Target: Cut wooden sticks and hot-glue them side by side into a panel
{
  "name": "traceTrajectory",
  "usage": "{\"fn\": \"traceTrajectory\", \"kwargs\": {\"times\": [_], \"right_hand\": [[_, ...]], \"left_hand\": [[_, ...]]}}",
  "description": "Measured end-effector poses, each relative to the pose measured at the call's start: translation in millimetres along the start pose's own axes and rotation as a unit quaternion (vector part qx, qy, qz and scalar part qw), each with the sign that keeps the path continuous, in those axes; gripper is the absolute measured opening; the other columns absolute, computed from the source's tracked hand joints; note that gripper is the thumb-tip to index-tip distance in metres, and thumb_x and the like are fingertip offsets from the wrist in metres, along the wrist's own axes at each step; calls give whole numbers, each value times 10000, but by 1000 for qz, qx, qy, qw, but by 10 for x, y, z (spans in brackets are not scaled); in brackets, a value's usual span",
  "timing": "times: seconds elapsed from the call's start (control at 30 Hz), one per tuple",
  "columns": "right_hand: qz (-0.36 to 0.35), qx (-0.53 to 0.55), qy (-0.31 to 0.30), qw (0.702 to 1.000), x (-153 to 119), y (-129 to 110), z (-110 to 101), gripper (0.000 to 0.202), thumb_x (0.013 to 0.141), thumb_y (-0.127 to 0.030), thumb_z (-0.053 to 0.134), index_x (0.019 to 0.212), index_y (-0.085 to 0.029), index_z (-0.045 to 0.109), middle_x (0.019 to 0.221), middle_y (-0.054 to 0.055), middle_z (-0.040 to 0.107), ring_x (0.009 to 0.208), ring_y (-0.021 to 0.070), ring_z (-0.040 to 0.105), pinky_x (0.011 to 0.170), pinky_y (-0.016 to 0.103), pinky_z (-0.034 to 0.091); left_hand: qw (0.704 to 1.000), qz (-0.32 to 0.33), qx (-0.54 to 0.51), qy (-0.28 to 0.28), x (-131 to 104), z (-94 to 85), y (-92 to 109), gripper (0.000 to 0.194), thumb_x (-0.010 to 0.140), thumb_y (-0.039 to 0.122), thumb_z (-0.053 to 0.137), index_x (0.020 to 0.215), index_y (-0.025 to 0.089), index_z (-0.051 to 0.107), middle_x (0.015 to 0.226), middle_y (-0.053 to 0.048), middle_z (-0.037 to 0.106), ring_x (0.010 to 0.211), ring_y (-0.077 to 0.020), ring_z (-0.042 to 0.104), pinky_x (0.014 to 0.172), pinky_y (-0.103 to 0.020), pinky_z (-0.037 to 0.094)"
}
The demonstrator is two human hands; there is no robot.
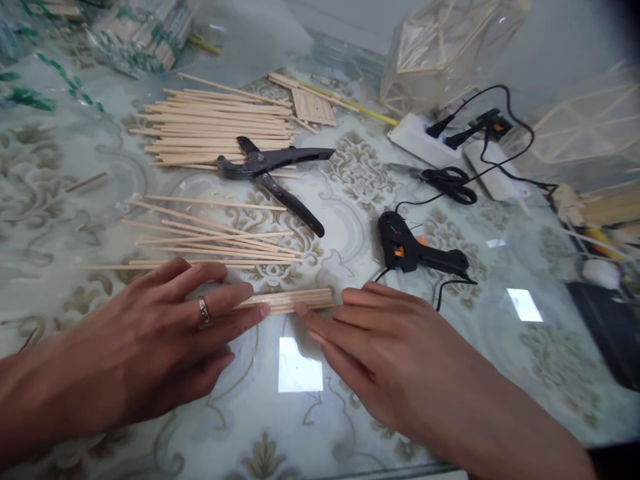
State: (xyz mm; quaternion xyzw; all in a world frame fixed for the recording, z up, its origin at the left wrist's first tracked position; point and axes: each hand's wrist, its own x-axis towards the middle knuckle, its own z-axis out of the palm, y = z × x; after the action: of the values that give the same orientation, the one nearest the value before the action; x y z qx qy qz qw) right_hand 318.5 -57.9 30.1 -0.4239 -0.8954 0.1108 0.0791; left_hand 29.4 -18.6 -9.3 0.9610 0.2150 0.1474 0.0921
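Note:
A short row of pale wooden sticks (315,299), laid side by side, rests on the patterned table in front of me. My left hand (185,320), wearing a ring, covers its left part; the fingers are stretched out, with the index fingertip on the sticks and the thumb apart. From the right, my right hand (380,333) touches the near edge of the row with its index fingertip. Its thumb lies close under that finger, and the other fingers are extended together. Neither hand is wrapped around anything. Just beyond the left hand lie several loose thin sticks (215,233).
Black cutters (273,163) lie against a large pile of sticks (215,123). To the right are a black glue gun (407,243), scissors (450,181) and a white power strip (423,140) with cords. Stick-framed shapes (435,47) stand behind; bagged sticks (143,33) sit back left.

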Motion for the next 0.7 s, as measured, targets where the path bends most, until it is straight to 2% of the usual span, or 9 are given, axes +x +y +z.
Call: {"fn": "traceTrajectory", "kwargs": {"times": [0.13, 0.3, 0.37, 0.47, 0.57, 0.63, 0.7], "right_hand": [[-5, 13, 2, 1000, 13, 44, -52, 391, 1128, -211, 452, 1037, -199, 832, 868, 3, 847, 764, 208, 758, 829, 406, 525], [-4, 25, 39, 999, -37, 206, -228, 307, 1126, -261, 519, 1177, -220, 819, 743, -15, 767, 698, 180, 701, 795, 360, 511], [1, 23, 27, 999, -56, 232, -259, 302, 1121, -246, 525, 1141, -222, 825, 743, -19, 768, 687, 179, 694, 795, 358, 502], [7, 39, -4, 999, -56, 222, -229, 305, 1115, -241, 533, 1050, -248, 830, 837, -22, 818, 734, 188, 718, 802, 367, 481], [14, 58, -23, 998, -37, 189, -163, 304, 1105, -241, 549, 990, -255, 829, 779, -36, 785, 708, 187, 696, 764, 366, 460], [13, 59, -33, 998, -33, 169, -128, 291, 1100, -238, 559, 997, -249, 831, 786, -37, 787, 709, 187, 696, 758, 365, 463], [16, 51, -34, 998, -39, 149, -104, 251, 1089, -228, 583, 1062, -243, 832, 883, -33, 831, 752, 189, 726, 780, 370, 482]], "left_hand": [[1000, -4, 1, 1, 23, -15, 18, 369, 1071, 220, 535, 1432, 218, 614, 1306, -8, 739, 1235, -302, 597, 953, -471, 488], [1000, -17, 0, 13, 34, -1, 25, 368, 1068, 210, 528, 1421, 253, 621, 1300, 17, 747, 1248, -281, 595, 987, -440, 453], [1000, -5, 2, 9, 27, 6, 16, 360, 1063, 197, 533, 1408, 238, 630, 1293, 13, 750, 1243, -283, 590, 976, -446, 455], [1000, -7, 5, 10, -1, 19, 4, 363, 1058, 215, 552, 1411, 236, 637, 1334, 18, 746, 1253, -296, 584, 994, -468, 452], [1000, -6, 7, -8, -28, 33, -4, 398, 1060, 202, 557, 1453, 220, 612, 1440, 42, 710, 1277, -313, 562, 1020, -488, 434], [1000, -4, 5, -6, -32, 42, -9, 407, 1063, 206, 546, 1466, 216, 605, 1470, 57, 699, 1296, -317, 556, 1038, -495, 426], [1000, -2, 6, 3, -29, 50, -17, 409, 1066, 216, 548, 1471, 212, 604, 1482, 62, 697, 1314, -315, 555, 1049, -495, 427]]}}
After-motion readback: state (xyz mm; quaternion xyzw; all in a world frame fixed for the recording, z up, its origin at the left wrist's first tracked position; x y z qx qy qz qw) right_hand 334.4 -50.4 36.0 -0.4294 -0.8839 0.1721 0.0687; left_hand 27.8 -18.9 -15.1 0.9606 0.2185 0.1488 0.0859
